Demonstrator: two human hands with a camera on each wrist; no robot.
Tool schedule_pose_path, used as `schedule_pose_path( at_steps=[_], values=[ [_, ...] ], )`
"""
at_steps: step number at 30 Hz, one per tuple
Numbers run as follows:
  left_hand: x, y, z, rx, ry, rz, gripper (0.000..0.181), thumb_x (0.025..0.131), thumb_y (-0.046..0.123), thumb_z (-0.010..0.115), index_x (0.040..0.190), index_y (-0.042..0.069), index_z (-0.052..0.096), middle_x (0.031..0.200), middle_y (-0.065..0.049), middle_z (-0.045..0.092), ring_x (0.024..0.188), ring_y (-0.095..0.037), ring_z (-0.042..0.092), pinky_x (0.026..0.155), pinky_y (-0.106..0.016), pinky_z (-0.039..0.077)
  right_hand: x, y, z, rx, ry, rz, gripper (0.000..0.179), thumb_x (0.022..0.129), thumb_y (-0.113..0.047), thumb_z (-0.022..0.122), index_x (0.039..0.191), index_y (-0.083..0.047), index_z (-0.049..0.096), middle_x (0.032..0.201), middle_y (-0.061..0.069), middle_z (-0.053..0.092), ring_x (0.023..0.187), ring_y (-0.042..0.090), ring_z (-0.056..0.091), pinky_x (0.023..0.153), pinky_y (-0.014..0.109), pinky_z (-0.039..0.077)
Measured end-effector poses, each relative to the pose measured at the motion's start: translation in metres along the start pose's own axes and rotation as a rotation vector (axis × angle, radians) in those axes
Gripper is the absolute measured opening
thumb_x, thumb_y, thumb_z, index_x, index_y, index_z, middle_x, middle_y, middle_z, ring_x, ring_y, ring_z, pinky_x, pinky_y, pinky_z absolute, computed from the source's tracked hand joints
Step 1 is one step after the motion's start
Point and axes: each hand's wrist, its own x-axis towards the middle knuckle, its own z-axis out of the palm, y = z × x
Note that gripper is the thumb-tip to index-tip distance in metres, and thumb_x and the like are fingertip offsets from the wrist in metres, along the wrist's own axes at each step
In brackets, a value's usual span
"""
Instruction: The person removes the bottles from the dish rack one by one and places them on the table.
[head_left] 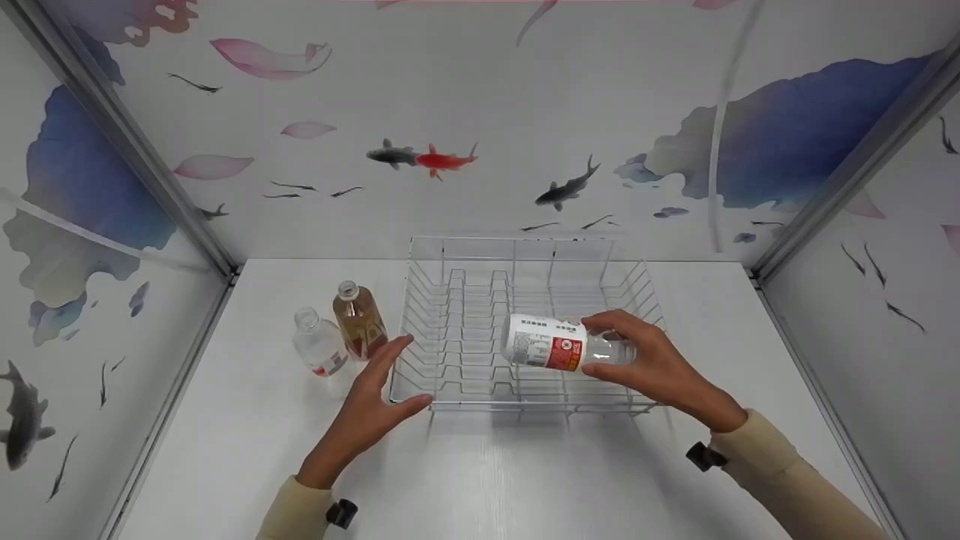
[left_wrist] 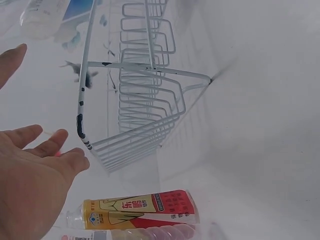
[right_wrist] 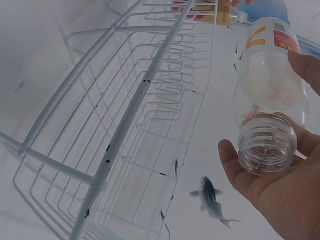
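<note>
My right hand grips a clear plastic bottle with a white and red label, holding it around the neck end. The bottle lies sideways over the white wire dish rack, and its uncapped mouth points right; in the right wrist view the open bottle neck faces the camera. At the rack's left front corner is my left hand, thumb and fingers spread with nothing between them. Whether its fingertips touch the rack wire, I cannot tell.
Left of the rack stand two uncapped bottles: an amber-coloured bottle with a yellow and red label, and a clear bottle. Metal-framed panels with painted fish and petals enclose the white table at the back and sides.
</note>
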Motion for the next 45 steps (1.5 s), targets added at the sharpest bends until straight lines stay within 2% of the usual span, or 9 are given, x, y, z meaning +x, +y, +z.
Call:
schedule_pose_path(
  at_steps=[2, 8, 16, 23, 28, 31, 38, 45],
  values=[
    [0.001, 0.001, 0.0, -0.005, -0.008, 0.017, 0.092, 0.092, 0.025, 0.093, 0.169, 0.012, 0.043, 0.174, -0.013, 0.041, 0.163, -0.04, 0.033, 0.129, -0.068, 0.031, 0.0, -0.001, 0.0, -0.004, 0.0, 0.001, 0.062, 0.089, -0.022, 0.096, 0.144, -0.016, 0.07, 0.142, -0.004, 0.07, 0.129, 0.022, 0.066, 0.108, 0.054, 0.057],
    [0.002, 0.003, 0.001, 0.002, -0.032, 0.016, 0.091, 0.092, 0.03, 0.093, 0.168, 0.016, 0.045, 0.173, -0.01, 0.043, 0.163, -0.039, 0.035, 0.128, -0.069, 0.034, -0.001, -0.002, 0.001, 0.002, -0.01, -0.018, 0.062, 0.089, -0.02, 0.096, 0.145, -0.018, 0.07, 0.142, -0.006, 0.069, 0.13, 0.021, 0.066, 0.108, 0.05, 0.058],
    [0.007, 0.01, 0.003, 0.006, -0.05, 0.044, 0.091, 0.093, 0.031, 0.091, 0.169, 0.015, 0.044, 0.173, -0.009, 0.043, 0.163, -0.037, 0.035, 0.129, -0.065, 0.032, -0.002, -0.004, 0.001, 0.002, -0.014, -0.031, 0.061, 0.089, -0.017, 0.096, 0.144, -0.018, 0.07, 0.141, -0.008, 0.07, 0.13, 0.02, 0.066, 0.108, 0.048, 0.058],
    [0.011, 0.015, 0.007, -0.037, -0.084, 0.076, 0.09, 0.094, 0.028, 0.091, 0.169, 0.013, 0.043, 0.173, -0.01, 0.042, 0.163, -0.038, 0.034, 0.13, -0.063, 0.032, -0.003, -0.005, 0.002, -0.007, -0.01, -0.045, 0.06, 0.09, -0.02, 0.095, 0.144, -0.018, 0.07, 0.14, -0.007, 0.07, 0.129, 0.023, 0.067, 0.108, 0.05, 0.059],
    [0.012, 0.019, 0.013, -0.041, -0.117, 0.076, 0.09, 0.095, 0.032, 0.09, 0.169, 0.016, 0.042, 0.173, -0.01, 0.042, 0.163, -0.038, 0.035, 0.129, -0.063, 0.032, -0.004, -0.005, 0.004, 0.005, -0.02, -0.045, 0.061, 0.089, -0.022, 0.096, 0.144, -0.019, 0.071, 0.14, -0.008, 0.07, 0.129, 0.026, 0.067, 0.108, 0.054, 0.058],
    [0.013, 0.022, 0.015, -0.036, -0.128, 0.084, 0.089, 0.095, 0.033, 0.09, 0.168, 0.015, 0.043, 0.172, -0.012, 0.042, 0.162, -0.039, 0.037, 0.129, -0.063, 0.033, -0.004, -0.006, 0.005, 0.007, -0.03, -0.051, 0.06, 0.089, -0.025, 0.096, 0.144, -0.021, 0.071, 0.14, -0.009, 0.07, 0.129, 0.024, 0.067, 0.108, 0.053, 0.058],
    [0.017, 0.024, 0.019, -0.041, -0.153, 0.106, 0.089, 0.094, 0.028, 0.091, 0.168, 0.012, 0.044, 0.172, -0.013, 0.043, 0.161, -0.036, 0.039, 0.128, -0.053, 0.039, -0.004, -0.007, 0.008, 0.009, -0.038, -0.069, 0.062, 0.088, -0.021, 0.096, 0.144, -0.018, 0.071, 0.14, -0.01, 0.07, 0.128, 0.021, 0.066, 0.108, 0.053, 0.058],
    [0.02, 0.024, 0.02, -0.057, -0.175, 0.128, 0.089, 0.094, 0.024, 0.091, 0.168, 0.013, 0.043, 0.172, -0.013, 0.043, 0.16, -0.036, 0.04, 0.125, -0.054, 0.044, -0.006, -0.006, 0.009, 0.016, -0.043, -0.076, 0.063, 0.088, -0.023, 0.097, 0.145, -0.019, 0.07, 0.14, -0.009, 0.07, 0.128, 0.025, 0.067, 0.108, 0.053, 0.058]
  ],
)
